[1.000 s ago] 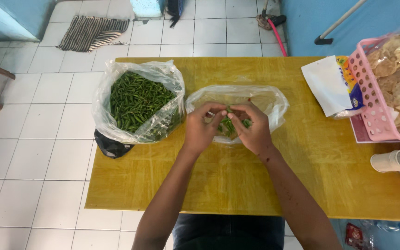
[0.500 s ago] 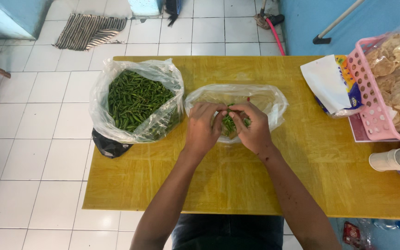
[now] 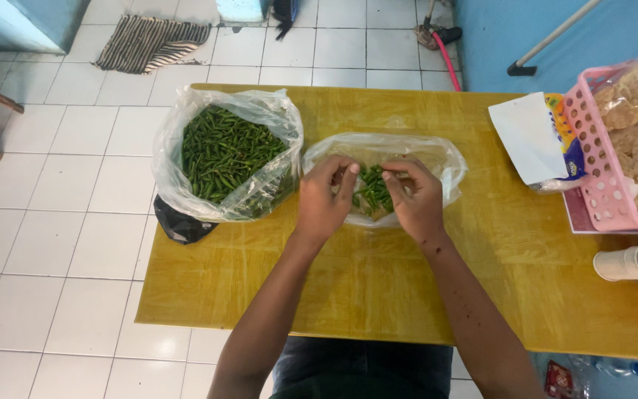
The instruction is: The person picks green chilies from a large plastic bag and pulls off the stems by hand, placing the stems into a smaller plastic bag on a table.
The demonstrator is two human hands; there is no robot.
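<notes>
My left hand [image 3: 324, 196] and my right hand [image 3: 416, 198] hover close together over a small clear plastic bag [image 3: 437, 159] lying on the yellow wooden table [image 3: 378, 281]. A small pile of green chillies [image 3: 371, 190] lies in that bag between my fingers. Both hands pinch at something small there; the fingertips hide what each one grips. To the left stands a big clear plastic bag [image 3: 179, 140], open at the top and full of green chillies [image 3: 227, 151].
A black bag [image 3: 179, 225] lies at the table's left edge under the big bag. At the right stand a pink basket [image 3: 592, 170] of crackers, a white paper packet [image 3: 537, 140] and a white cup [image 3: 636, 264]. A striped mat [image 3: 153, 44] lies on the tiled floor.
The two hands have parted slightly over the small bag, fingers still working at the chillies. The bags have not moved.
</notes>
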